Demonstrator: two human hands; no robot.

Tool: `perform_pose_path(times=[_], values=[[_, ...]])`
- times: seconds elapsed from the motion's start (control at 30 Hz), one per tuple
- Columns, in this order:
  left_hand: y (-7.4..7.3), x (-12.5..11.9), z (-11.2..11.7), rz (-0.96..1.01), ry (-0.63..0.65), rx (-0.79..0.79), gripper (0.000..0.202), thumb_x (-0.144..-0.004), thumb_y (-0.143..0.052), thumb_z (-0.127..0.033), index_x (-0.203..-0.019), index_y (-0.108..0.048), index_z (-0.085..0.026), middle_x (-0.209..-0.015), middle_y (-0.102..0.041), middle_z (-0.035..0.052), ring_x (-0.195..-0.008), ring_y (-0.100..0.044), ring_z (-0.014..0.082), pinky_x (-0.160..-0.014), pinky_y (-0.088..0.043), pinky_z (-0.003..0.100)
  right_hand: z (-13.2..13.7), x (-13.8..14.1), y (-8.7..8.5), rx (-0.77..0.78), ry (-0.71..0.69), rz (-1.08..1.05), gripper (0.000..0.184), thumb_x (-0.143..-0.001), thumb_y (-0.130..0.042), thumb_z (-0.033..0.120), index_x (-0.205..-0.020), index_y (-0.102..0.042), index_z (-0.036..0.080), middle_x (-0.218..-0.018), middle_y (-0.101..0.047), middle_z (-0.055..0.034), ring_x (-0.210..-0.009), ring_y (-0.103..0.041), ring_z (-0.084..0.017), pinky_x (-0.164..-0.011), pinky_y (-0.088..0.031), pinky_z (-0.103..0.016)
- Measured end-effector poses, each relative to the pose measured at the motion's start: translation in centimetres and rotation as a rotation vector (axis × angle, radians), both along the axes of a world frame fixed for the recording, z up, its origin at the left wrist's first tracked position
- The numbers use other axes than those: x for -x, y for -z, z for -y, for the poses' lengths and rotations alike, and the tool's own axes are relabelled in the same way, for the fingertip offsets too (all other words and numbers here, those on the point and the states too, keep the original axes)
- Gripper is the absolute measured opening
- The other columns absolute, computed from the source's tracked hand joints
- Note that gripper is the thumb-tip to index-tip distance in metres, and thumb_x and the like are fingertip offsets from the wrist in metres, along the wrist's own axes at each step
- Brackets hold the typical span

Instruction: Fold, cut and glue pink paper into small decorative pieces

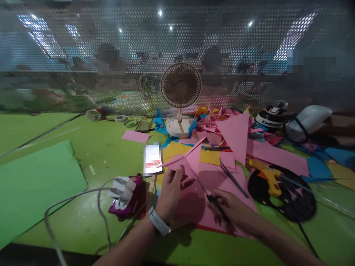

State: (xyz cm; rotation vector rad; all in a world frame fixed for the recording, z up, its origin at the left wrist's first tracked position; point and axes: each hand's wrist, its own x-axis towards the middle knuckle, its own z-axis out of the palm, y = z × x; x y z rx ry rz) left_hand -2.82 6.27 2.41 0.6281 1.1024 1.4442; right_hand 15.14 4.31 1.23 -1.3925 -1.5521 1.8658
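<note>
My left hand (173, 190), with a white band at the wrist, is closed on a folded piece of pink paper (191, 160) that has pointed, star-like arms. In my right hand (227, 207) is a slim black-handled tool (217, 208). Its thin metal end reaches up to the lower edge of the folded paper; I cannot tell its exact kind. Both hands are over a pink sheet (205, 203) lying on the green table (111, 144). A phone (153, 159) with a lit screen lies left of the folded paper, with a cable plugged in.
A small fan (180, 87) stands at the back before a perforated screen (124, 40). Pink scraps (212, 127) pile beside it. A yellow glue gun (270, 177) rests on a black disc (302, 205) at right. Chargers (122, 190) on a purple pouch (133, 207) and a green sheet (39, 184) are left.
</note>
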Motion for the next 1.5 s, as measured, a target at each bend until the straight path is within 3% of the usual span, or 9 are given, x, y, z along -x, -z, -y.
perform_pose_path(times=[0.17, 0.73, 0.87, 1.5], values=[[0.47, 0.02, 0.03, 0.001, 0.009, 0.041, 0.032, -0.068, -0.068, -0.041, -0.069, -0.047, -0.017, -0.069, -0.053, -0.0009, -0.070, -0.061, 0.0143, -0.071, -0.054, 0.032, -0.01, 0.15, -0.18, -0.004, 0.003, 0.011, 0.035, -0.073, -0.059, 0.052, -0.080, -0.046, 0.020, -0.056, -0.055, 0.0052, -0.033, -0.041, -0.004, -0.029, -0.032, -0.014], [-0.07, -0.34, 0.46, 0.058, 0.046, 0.150, 0.037, -0.068, -0.067, -0.047, -0.074, -0.045, -0.019, -0.073, -0.057, 0.0016, -0.076, -0.066, 0.0227, -0.061, -0.052, 0.030, 0.13, -0.03, 0.43, -0.030, 0.014, 0.022, 0.033, -0.076, -0.057, 0.051, -0.082, -0.046, 0.020, -0.056, -0.056, 0.0047, -0.033, -0.043, -0.004, -0.028, -0.032, -0.013], [-0.03, -0.33, 0.40, 0.074, 0.039, 0.111, 0.034, -0.068, -0.068, -0.042, -0.074, -0.045, -0.018, -0.068, -0.055, -0.0005, -0.074, -0.066, 0.0198, -0.069, -0.051, 0.031, 0.07, 0.02, 0.13, -0.031, 0.001, 0.030, 0.033, -0.075, -0.058, 0.050, -0.083, -0.046, 0.020, -0.058, -0.056, 0.0048, -0.034, -0.043, -0.004, -0.029, -0.033, -0.013], [0.19, -0.55, 0.36, 0.102, 0.021, 0.137, 0.035, -0.069, -0.067, -0.045, -0.072, -0.045, -0.018, -0.067, -0.053, -0.0011, -0.070, -0.065, 0.0174, -0.068, -0.051, 0.030, 0.19, 0.48, 0.00, -0.096, 0.039, 0.081, 0.033, -0.075, -0.057, 0.051, -0.075, -0.043, 0.020, -0.049, -0.051, 0.0082, -0.028, -0.031, -0.003, -0.025, -0.023, -0.013]])
